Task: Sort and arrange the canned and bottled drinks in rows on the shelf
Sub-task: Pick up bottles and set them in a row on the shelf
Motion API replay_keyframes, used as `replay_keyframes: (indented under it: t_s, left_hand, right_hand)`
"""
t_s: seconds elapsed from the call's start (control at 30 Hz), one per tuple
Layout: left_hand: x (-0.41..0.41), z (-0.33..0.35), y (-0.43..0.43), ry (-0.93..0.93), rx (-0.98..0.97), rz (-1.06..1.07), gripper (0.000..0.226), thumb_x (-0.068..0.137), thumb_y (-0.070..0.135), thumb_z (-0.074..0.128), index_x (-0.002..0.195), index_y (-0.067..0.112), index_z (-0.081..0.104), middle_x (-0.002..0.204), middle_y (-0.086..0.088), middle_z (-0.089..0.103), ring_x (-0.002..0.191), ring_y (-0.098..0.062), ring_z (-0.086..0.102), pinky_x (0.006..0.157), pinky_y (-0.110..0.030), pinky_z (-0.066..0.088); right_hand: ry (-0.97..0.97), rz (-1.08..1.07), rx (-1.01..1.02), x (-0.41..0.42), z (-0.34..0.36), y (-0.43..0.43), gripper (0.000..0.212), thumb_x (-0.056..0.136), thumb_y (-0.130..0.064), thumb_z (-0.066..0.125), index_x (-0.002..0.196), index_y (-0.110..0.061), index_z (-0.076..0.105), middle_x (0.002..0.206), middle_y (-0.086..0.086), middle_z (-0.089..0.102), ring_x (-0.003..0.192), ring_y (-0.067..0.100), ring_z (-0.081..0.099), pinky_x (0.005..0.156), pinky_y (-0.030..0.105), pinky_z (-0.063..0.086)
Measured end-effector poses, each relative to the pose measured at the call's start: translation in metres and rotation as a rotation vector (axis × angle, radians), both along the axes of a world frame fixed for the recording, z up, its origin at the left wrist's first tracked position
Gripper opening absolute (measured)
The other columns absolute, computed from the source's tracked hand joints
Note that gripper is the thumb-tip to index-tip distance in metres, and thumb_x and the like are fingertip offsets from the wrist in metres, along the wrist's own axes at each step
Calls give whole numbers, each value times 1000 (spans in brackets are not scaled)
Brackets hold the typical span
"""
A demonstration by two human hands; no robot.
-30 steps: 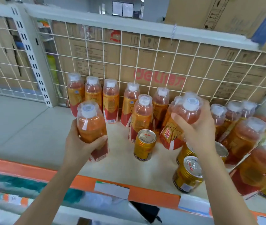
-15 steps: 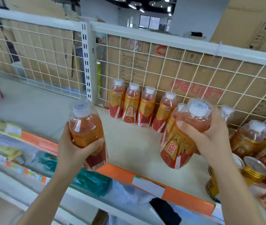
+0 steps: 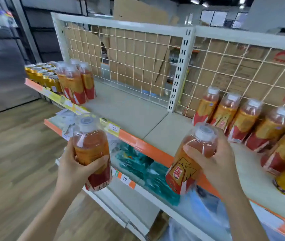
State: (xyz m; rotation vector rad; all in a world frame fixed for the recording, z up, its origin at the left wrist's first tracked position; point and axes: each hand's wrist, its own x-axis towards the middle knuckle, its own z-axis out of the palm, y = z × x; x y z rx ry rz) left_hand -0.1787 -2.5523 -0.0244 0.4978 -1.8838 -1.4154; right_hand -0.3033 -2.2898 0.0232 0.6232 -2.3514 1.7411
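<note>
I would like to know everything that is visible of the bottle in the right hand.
The bottle is clear plastic, full of a reddish-orange drink, with a white cap under clear film and a gold-and-red label. It is tilted, cap toward the upper right, in the air before the shelf's orange edge, not resting on the shelf. Only the right hand touches it, fingers curled round its upper part.

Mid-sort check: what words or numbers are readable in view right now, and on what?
"50": handwritten on the yellow price tag.
"19": handwritten on the white tag below it.
"东鹏": on the label of the right-hand bottle; the smaller print beneath is unreadable.
Too blurred to read: the barcode on the left-hand bottle, the print on the cardboard boxes, the far price tags.
</note>
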Motion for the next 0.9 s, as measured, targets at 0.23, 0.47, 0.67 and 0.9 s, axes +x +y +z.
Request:
replay_keyframes:
  t_s: [0.23,0.47,0.67,0.9]
  left_hand:
    - [36,-3,-65,-9,32,130,64,32,49,72,92,35,54,80,29,66,69,7,61,56,-4,45]
    - [10,-9,-116,-5,76,157,64,31,47,73,92,35,55,81,25,67,69,4,62,58,-7,48]
    - [-61,-5,-168,1,67,123,67,34,45,76,97,34,55,85,25,68,75,4,64,61,-9,49]
    - [-169,-2,-221,4,107,47,73,42,42,81,109,36,51,104,1,66,94,-12,65,75,-25,53]
  right_hand:
    - [-6,144,54,2,-8,-82,57,57,-56,74,106,-41,49,98,-19,63,88,2,62,80,39,54]
    - [22,236,67,-40,-10,-155,60,54,-58,69,108,-38,50,98,-20,63,89,4,63,82,43,54]
    - [46,279,39,-106,-5,-224,55,55,-55,69,104,-39,51,96,-15,65,89,9,64,82,43,53]
    - [53,374,61,-202,-2,-306,63,54,-56,70,110,-36,51,98,-16,65,89,5,64,79,33,52]
